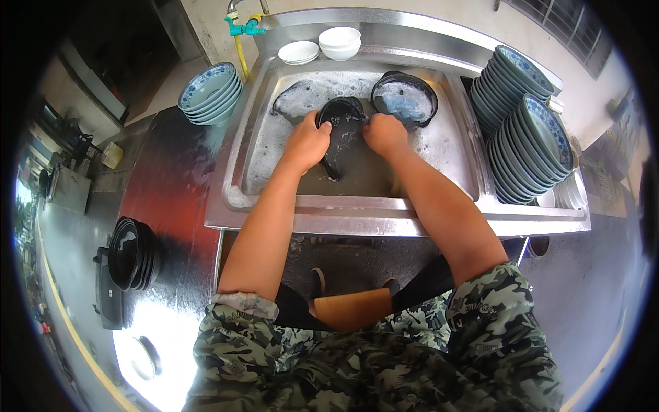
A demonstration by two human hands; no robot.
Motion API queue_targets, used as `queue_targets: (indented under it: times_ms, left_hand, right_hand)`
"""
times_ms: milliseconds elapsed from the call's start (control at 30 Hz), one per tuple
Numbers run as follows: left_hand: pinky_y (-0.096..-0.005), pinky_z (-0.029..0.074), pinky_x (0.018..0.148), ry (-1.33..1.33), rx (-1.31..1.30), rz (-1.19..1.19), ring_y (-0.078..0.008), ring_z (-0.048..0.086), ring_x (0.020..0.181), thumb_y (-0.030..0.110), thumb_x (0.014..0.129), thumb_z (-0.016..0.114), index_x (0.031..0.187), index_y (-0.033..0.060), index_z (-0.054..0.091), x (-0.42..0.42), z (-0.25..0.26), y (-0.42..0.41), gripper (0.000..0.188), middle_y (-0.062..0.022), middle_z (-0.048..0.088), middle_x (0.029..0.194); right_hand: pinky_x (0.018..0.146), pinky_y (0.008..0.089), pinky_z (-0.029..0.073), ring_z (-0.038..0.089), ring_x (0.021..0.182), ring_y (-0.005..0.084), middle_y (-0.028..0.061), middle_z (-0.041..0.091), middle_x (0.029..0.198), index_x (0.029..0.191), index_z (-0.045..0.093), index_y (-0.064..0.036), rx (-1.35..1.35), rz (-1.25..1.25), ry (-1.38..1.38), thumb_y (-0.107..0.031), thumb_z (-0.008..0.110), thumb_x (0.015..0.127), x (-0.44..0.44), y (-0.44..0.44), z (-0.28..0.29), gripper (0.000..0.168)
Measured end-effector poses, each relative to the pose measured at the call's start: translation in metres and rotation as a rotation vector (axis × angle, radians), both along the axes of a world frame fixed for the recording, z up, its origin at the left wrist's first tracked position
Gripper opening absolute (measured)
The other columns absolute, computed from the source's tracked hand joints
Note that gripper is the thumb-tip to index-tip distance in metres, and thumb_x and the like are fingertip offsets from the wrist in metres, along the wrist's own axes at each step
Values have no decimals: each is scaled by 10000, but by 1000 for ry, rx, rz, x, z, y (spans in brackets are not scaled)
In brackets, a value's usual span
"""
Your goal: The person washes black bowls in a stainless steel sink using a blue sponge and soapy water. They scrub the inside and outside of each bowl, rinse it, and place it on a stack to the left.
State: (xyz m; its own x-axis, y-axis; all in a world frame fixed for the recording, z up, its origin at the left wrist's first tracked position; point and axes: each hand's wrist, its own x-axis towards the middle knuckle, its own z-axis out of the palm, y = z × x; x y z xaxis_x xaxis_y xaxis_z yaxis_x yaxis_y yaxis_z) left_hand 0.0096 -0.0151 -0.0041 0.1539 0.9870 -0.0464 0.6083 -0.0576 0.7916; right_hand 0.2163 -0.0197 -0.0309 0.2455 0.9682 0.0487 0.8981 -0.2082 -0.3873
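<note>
A dark bowl point(342, 110) is tilted in the soapy water of a stainless steel sink point(355, 208), between my two hands. My left hand point(311, 139) grips its left rim, the thumb over the edge. At its right side is my right hand point(383, 133), fingers curled; whether it grips the rim or a cloth is hidden. A dark, curved edge shows in the water below the bowl. Behind my right hand a black bowl point(435, 98) holds suds and something bluish. Another dark rim point(275, 105) lies half sunk in foam at the left.
Tall stacks of blue-green bowls point(520, 154) stand right of the basin. White bowls point(340, 44) and small white dishes point(298, 51) sit on the back ledge. Left are patterned bowls point(211, 95) and stacked black bowls point(128, 252) on a table. A teal-handled tap point(244, 27) is at the back left.
</note>
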Motion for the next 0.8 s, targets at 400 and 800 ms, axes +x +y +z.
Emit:
queue_targets:
  times_ms: [400, 800]
  left_hand:
    - [-468, 643, 744, -138, -297, -170, -316, 733, 1023, 157, 944, 504, 1558, 108, 478, 0, 13, -10, 616, -176, 688, 1290]
    - [-425, 591, 825, -54, -153, -71, -349, 710, 1070, 177, 947, 510, 1479, 113, 566, -3, -4, 2, 539, -196, 707, 1272]
  right_hand:
    - [907, 449, 594, 734, 1076, 365, 183, 754, 1130, 1129, 668, -62, 347, 270, -233, -196, 657, 940, -1, -2, -8, 232]
    - [919, 466, 595, 725, 1122, 374, 175, 752, 1187, 1099, 660, -37, -118, 162, -212, -121, 649, 906, 3, -7, -11, 211]
